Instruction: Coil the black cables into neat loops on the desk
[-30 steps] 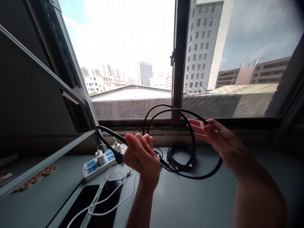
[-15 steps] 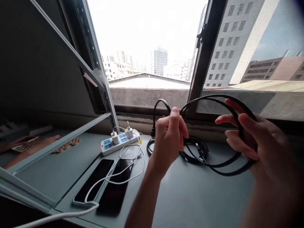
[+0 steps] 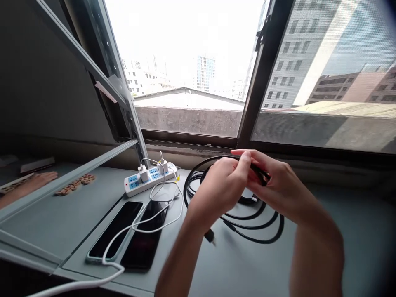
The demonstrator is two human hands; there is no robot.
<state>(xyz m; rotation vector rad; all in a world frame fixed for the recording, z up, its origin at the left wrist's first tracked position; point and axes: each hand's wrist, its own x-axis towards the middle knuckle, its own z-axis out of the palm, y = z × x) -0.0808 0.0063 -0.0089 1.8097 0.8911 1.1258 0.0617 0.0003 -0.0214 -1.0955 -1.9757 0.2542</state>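
Note:
A black cable [image 3: 268,241] hangs in loops from my two hands, which meet in front of the window. My left hand [image 3: 221,185] is closed round the gathered strands. Touching it, my right hand [image 3: 272,181] has its fingers curled round the same bundle, with part of the cable showing between thumb and fingers. One black plug [image 3: 209,236] with a metal tip dangles below my left wrist. Behind my hands, more coiled black cable with a plug end [image 3: 254,198] lies on the table, partly hidden.
A white power strip [image 3: 148,181] holds two white chargers. Their white cables trail over two dark phones [image 3: 140,243] lying side by side. A metal frame [image 3: 93,163] crosses the left side. Beyond it are another person's hand [image 3: 40,181] and small brown pieces [image 3: 76,184].
My right hand has moved left to meet my left hand, bringing the cable loops together. The plug end now hangs below my left wrist. The view has shifted slightly.

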